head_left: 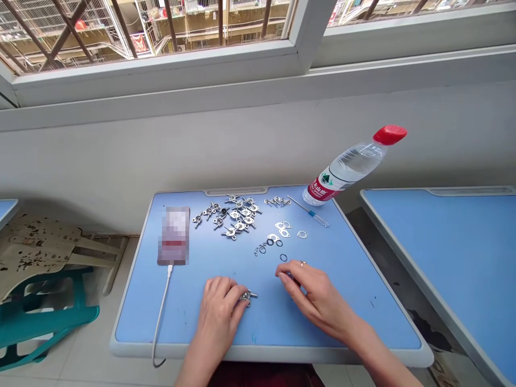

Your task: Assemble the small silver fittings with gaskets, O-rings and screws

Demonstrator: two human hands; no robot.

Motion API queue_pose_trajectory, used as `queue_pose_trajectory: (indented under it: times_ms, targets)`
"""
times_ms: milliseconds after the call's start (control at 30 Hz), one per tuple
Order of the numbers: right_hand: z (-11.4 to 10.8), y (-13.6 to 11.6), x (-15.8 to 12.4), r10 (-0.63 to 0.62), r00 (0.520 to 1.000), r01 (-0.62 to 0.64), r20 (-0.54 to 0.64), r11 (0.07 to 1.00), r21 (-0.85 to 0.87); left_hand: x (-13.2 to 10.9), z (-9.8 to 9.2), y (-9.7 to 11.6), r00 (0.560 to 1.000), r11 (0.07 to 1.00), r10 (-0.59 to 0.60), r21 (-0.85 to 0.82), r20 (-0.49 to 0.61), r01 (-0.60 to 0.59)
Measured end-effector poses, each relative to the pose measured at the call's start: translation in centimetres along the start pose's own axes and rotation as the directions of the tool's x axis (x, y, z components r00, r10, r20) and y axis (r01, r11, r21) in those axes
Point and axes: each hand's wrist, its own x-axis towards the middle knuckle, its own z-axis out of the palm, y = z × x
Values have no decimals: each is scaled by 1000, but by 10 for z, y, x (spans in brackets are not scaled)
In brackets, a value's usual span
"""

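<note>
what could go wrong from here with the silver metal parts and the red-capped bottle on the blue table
The right hand is close to a thin black ring; a careless sweep might shift it.

The white cable hangs over the near edge of the blue-topped table; a snag could tug it.

The clear plastic bottle with a red cap stands near the far edge; if bumped, it might topple among the small silver metal parts.

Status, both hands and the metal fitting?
Left hand holding metal fitting. Right hand near dark ring, contents unclear. Water bottle at far right of blue table.
</note>
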Motion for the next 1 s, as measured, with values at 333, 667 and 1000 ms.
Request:
queue_pose_trajectory:
  times_ms: [333,667,1000]
  targets:
    - [9,36,13,137,987,-123,87,981,-150,0,4,-3,997,999,46,-4,-67,-46]
    - [24,49,33,35,988,26,151,925,-380,0,6,-3,995,999,48,-14,-87,-49]
    - [24,44,39,5,989,47,150,939,-340,-1,5,-3,996,999,35,-15,-83,-36]
